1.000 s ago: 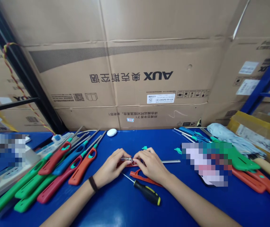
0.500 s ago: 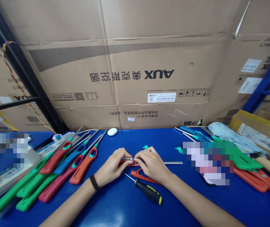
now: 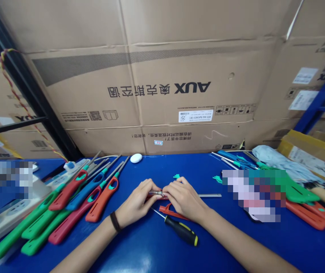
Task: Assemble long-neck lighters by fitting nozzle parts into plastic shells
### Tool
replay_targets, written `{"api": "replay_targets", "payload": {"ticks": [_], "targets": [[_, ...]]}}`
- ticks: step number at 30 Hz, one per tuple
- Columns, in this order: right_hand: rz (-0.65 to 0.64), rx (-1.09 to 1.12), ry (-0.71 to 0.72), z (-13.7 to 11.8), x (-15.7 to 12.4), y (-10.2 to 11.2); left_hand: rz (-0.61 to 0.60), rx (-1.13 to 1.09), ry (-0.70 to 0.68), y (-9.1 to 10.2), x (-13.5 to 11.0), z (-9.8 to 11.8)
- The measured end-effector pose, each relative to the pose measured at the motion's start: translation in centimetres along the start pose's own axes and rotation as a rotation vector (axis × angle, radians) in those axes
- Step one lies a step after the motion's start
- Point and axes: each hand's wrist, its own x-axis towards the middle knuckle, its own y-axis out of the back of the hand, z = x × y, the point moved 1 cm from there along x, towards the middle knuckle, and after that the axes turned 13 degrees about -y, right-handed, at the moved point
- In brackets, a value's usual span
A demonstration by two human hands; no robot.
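My left hand point(image 3: 139, 197) is closed in a pinch on a small silvery rod-shaped part point(image 3: 155, 193). At that part's right end the fingertips of my right hand point(image 3: 185, 199) are pressed together; what they pinch is too small to make out. Under my hands lies a red lighter casing piece point(image 3: 166, 209), partly covered by the right hand. A thin metal tube point(image 3: 210, 195) sticks out to the right from behind that hand. Just in front of both hands rests a black and yellow screwdriver point(image 3: 181, 230). Beyond my right fingers is a small teal plastic piece point(image 3: 176, 176).
Several long-necked lighters point(image 3: 101, 201) lie piled on the left, beside white power strips point(image 3: 14, 207). More lighters point(image 3: 302, 189) and a pale blue bundle point(image 3: 282, 163) are on the right. A white oval object point(image 3: 136, 158) sits near the cardboard wall point(image 3: 156, 64).
Both hands stay at the same spot, with fingertips slightly closer around the small silvery part. The whole view has shifted a little.
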Motion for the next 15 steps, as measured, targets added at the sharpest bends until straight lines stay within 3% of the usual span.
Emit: {"api": "replay_targets", "payload": {"ticks": [15], "targets": [[0.001,0.146,-0.164,0.41,0.37,0.42,0.057,0.097,-0.027,0.24,0.06,-0.91]]}}
